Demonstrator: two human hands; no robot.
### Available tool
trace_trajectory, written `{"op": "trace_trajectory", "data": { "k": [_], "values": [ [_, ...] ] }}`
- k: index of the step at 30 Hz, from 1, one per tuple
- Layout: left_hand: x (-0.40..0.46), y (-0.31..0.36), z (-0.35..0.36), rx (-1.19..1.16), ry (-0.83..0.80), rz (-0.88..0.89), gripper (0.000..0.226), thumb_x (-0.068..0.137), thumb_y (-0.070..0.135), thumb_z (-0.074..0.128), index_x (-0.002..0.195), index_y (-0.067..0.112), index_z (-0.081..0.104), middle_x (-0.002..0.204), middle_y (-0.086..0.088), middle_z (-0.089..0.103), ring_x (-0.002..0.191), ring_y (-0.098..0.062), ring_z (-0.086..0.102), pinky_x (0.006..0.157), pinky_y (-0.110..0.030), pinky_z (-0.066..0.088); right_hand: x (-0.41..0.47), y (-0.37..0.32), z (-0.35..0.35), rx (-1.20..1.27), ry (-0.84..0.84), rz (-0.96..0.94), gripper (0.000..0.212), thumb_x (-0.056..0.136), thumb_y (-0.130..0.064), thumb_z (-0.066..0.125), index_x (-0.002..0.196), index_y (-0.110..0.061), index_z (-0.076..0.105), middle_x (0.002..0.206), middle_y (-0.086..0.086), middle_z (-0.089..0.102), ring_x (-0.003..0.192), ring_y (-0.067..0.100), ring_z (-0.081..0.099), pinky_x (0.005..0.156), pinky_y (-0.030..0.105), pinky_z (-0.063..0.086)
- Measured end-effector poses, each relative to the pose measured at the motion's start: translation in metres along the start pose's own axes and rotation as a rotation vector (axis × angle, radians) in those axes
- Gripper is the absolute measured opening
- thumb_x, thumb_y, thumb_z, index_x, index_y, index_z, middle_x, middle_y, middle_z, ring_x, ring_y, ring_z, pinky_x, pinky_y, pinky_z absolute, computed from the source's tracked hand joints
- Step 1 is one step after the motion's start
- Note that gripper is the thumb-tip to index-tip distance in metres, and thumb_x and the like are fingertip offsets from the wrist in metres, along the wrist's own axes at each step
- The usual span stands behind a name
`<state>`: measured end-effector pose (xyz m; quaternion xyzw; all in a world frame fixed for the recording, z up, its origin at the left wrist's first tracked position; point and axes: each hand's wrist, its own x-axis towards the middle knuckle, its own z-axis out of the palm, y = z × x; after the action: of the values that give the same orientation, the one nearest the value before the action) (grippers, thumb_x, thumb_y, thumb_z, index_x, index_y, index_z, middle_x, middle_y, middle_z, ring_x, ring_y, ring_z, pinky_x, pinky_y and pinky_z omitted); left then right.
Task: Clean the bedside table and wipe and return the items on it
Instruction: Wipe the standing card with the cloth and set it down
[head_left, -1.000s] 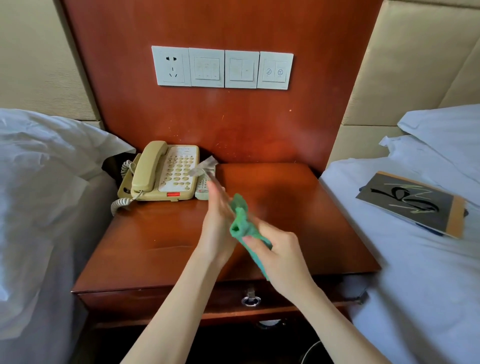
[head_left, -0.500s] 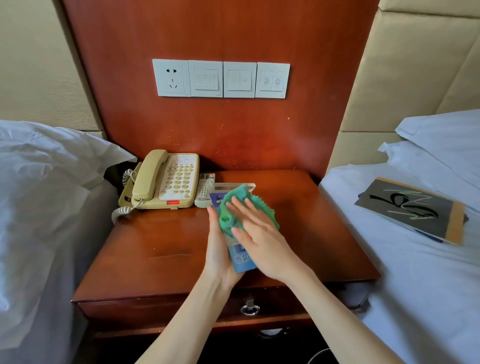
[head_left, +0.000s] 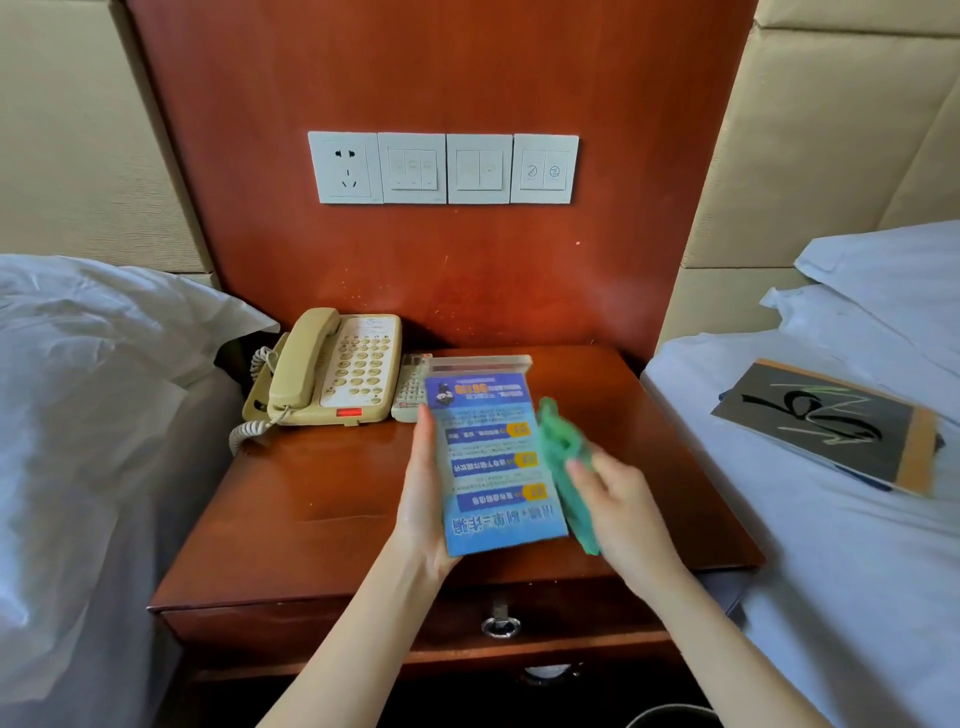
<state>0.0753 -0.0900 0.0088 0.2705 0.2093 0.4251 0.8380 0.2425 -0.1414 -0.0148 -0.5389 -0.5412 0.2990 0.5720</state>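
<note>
I see the telephone (head_left: 332, 366) at the bedside table's (head_left: 311, 499) back-left corner, the remote control (head_left: 411, 388) just beside it on its right. My left hand (head_left: 423, 499) holds the sign card (head_left: 493, 457) above the table's middle, cloth (head_left: 563, 467) at the card's right edge in my right hand (head_left: 623, 514).

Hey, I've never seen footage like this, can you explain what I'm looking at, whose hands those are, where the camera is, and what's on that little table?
There's no machine: a person wears a camera on the head, looking down at their own bare hands. The left hand holds a blue sign in a clear stand, printed side up. The right hand grips a green cloth against the sign's right edge, apparently wiping it. Below is a wooden bedside table between two beds. A beige phone sits at its back left, with a remote beside it. A dark booklet lies on the right bed.
</note>
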Motion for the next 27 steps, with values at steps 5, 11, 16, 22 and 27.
{"op": "trace_trajectory", "data": {
  "k": [5, 11, 16, 22, 27],
  "values": [
    [-0.001, -0.008, 0.001, 0.219, 0.042, -0.163, 0.039, 0.089, 0.036, 0.058, 0.114, 0.006, 0.062, 0.103, -0.02, 0.072, 0.088, -0.035, 0.072, 0.064, -0.044, 0.059, 0.044, -0.012, -0.019, 0.737, 0.166, 0.322, 0.031, 0.094, -0.033, 0.051, 0.117, -0.017, 0.064, 0.113, 0.01, 0.07, 0.104, 0.026, 0.067, 0.086, 0.042, 0.052],
    [0.0, -0.003, 0.004, 0.375, 0.018, -0.161, 0.039, 0.08, 0.024, 0.064, 0.11, 0.001, 0.061, 0.101, -0.022, 0.072, 0.082, -0.034, 0.073, 0.065, -0.044, 0.06, 0.066, -0.033, -0.026, 0.186, -0.272, 0.096, 0.02, 0.095, -0.031, 0.055, 0.106, -0.025, 0.07, 0.105, 0.006, 0.073, 0.098, 0.023, 0.069, 0.083, 0.035, 0.055],
    [-0.001, -0.002, 0.002, 0.411, -0.069, -0.142, 0.031, 0.079, 0.021, 0.065, 0.104, 0.002, 0.063, 0.098, -0.02, 0.073, 0.079, -0.031, 0.073, 0.062, -0.038, 0.059, 0.078, -0.06, -0.025, -0.531, -0.414, -0.142, 0.038, 0.093, -0.015, 0.058, 0.13, -0.025, 0.057, 0.12, -0.005, 0.065, 0.102, 0.007, 0.064, 0.081, 0.03, 0.056],
    [-0.003, -0.005, 0.003, 0.456, -0.112, -0.103, 0.018, 0.081, 0.02, 0.064, 0.088, 0.007, 0.075, 0.098, -0.02, 0.073, 0.081, -0.029, 0.073, 0.065, -0.036, 0.059, 0.08, -0.072, 0.005, -0.878, -0.52, -0.448, 0.055, 0.09, 0.003, 0.048, 0.139, -0.02, 0.046, 0.131, -0.001, 0.057, 0.117, 0.017, 0.053, 0.094, 0.037, 0.047],
    [-0.004, 0.0, 0.007, 0.454, -0.021, -0.053, 0.016, 0.089, 0.014, 0.059, 0.097, 0.001, 0.064, 0.088, -0.017, 0.074, 0.071, -0.027, 0.073, 0.058, -0.033, 0.058, 0.086, -0.066, 0.007, -0.73, -0.442, -0.395, 0.031, 0.091, -0.016, 0.062, 0.121, -0.019, 0.061, 0.114, -0.003, 0.066, 0.1, 0.013, 0.063, 0.083, 0.041, 0.054]
  ]
}}
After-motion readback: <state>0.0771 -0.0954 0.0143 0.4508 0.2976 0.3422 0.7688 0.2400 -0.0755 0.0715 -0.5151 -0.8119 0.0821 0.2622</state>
